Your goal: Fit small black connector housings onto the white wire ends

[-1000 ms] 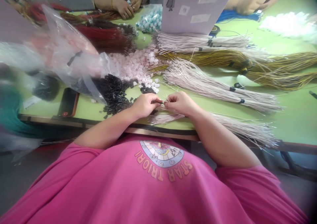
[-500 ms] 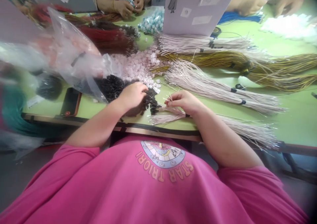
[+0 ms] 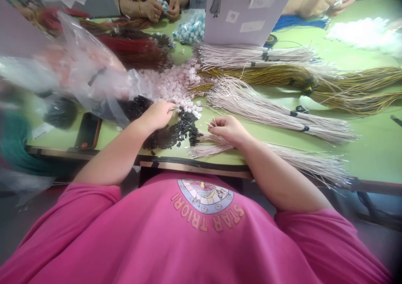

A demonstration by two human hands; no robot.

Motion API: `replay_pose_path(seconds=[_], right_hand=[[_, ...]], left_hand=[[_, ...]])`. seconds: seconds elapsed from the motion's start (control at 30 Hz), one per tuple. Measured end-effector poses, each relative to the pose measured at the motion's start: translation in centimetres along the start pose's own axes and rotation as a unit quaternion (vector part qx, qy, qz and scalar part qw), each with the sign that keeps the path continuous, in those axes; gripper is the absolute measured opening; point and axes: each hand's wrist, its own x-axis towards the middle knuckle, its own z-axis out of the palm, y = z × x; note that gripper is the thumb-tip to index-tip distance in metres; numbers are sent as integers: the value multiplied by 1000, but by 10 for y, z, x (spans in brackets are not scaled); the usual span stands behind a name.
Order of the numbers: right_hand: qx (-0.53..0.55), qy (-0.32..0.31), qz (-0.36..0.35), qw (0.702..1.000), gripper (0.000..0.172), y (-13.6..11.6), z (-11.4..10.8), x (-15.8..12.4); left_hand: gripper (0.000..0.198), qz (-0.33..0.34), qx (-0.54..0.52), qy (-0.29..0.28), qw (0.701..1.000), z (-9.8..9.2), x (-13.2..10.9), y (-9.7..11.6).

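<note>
My left hand (image 3: 159, 114) is over the far side of a pile of small black plastic connector housings (image 3: 185, 127), beside a heap of pale pink housings (image 3: 172, 83). Its fingers are curled together, and whatever they hold is hidden. To the right, my right hand (image 3: 230, 130) pinches a few thin white wires (image 3: 212, 123), whose ends stick out past the fingertips toward the black pile. Under that hand lies a bundle of white wires (image 3: 209, 150), running along the table's near edge on both sides of the wrist.
More white wire bundles (image 3: 266, 108) and yellow-green wires (image 3: 276, 75) lie beyond my right hand. At left are a clear plastic bag (image 3: 94, 70) and a phone (image 3: 88, 130). A lilac panel (image 3: 241, 14) stands at the back. Two co-workers' hands (image 3: 153, 10) (image 3: 317, 3) work across the table.
My left hand has moved a little left and away from me, uncovering more of the black housings. My right hand stays nearly in place, still pinching the wires.
</note>
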Motion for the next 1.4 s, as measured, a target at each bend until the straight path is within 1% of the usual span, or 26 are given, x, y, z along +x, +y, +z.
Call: replay_pose_path(seconds=[0.07, 0.1, 0.13, 0.17, 0.23, 0.33, 0.43, 0.5, 0.83, 0.93, 1.03, 1.13, 1.23, 1.3, 1.4], right_hand=[[-5, 4, -3, 1000, 17, 0, 0, 0], [-9, 9, -9, 1000, 19, 0, 0, -1], [-15, 14, -18, 1000, 22, 0, 0, -1], [-21, 18, -30, 999, 24, 0, 0, -1], [-34, 23, -48, 998, 26, 0, 1, -2], [-47, 19, -57, 997, 26, 0, 2, -2], [-63, 13, -48, 997, 26, -1, 3, -2], [-74, 12, -41, 996, 26, -2, 3, -2], [-69, -6, -28, 997, 26, -3, 3, -2], [-71, -6, -33, 997, 26, -1, 3, -1], [-80, -11, -40, 996, 26, -2, 4, -1], [-97, -21, -38, 994, 29, -3, 5, -2], [-114, -9, -46, 992, 33, -3, 6, -2], [-123, 8, -62, 990, 31, -1, 4, -1], [-90, 33, -74, 993, 26, 3, -1, 1]], left_hand=[[21, 11, -109, -54, 993, -7, -13, 19], [20, 9, -173, -91, 981, -8, -19, 29], [18, 2, -233, -115, 966, -8, -25, 38], [18, -2, -284, -126, 950, -5, -29, 45], [20, -7, -362, -118, 925, 5, -32, 54], [24, -20, -438, -92, 894, 25, -29, 54], [22, -38, -486, -81, 869, 38, -23, 49], [21, -45, -501, -74, 861, 42, -21, 46], [23, -58, -531, -59, 843, 51, -21, 46], [24, -67, -521, -67, 848, 49, -23, 48], [23, -69, -482, -61, 871, 46, -26, 54], [21, -54, -446, -58, 891, 46, -28, 61], [23, -41, -408, -54, 910, 45, -30, 63], [23, -23, -359, -53, 932, 40, -30, 61], [22, 35, -209, -53, 976, 25, -26, 48]])
